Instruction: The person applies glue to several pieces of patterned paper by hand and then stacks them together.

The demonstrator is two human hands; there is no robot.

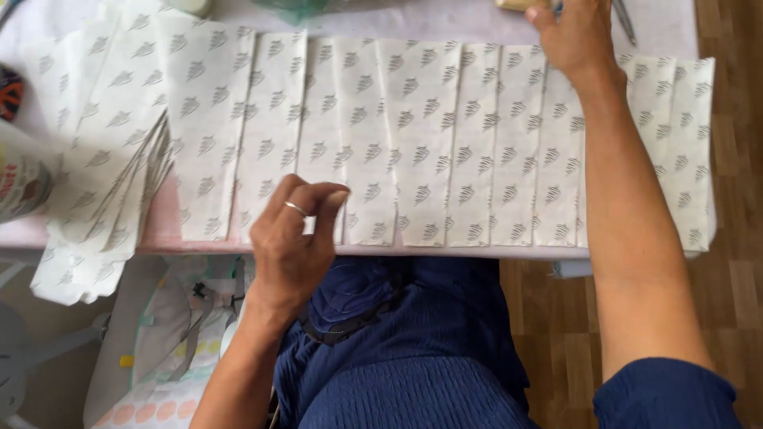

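A row of white paper sheets (445,135) printed with small grey leaf marks lay overlapping across the desk (159,230), reaching from its far left to its right end and hanging slightly over the near edge. At the left, a looser stack of the same paper (87,183) fanned out and drooped off the desk's front.

The right hand (576,36) stretched to the far edge of the desk, beyond the sheets, its forearm lying across the right part of the row. Its fingers ran past the top of the frame, so I could not tell whether they were spread or closed; they seemed to touch a pale object (520,4) that was mostly cut off. A thin metal tool (624,20) lay just beside that hand, only partly in view.

The left hand (298,238), wearing a ring, was at the near edge of the row, thumb and fingertips drawn together in a pinch at the lower edge of one sheet.

A printed cylindrical container (24,179) stood at the left border, cropped, its contents hidden. Below the desk, a dark blue garment (413,349) covered the person's lap.
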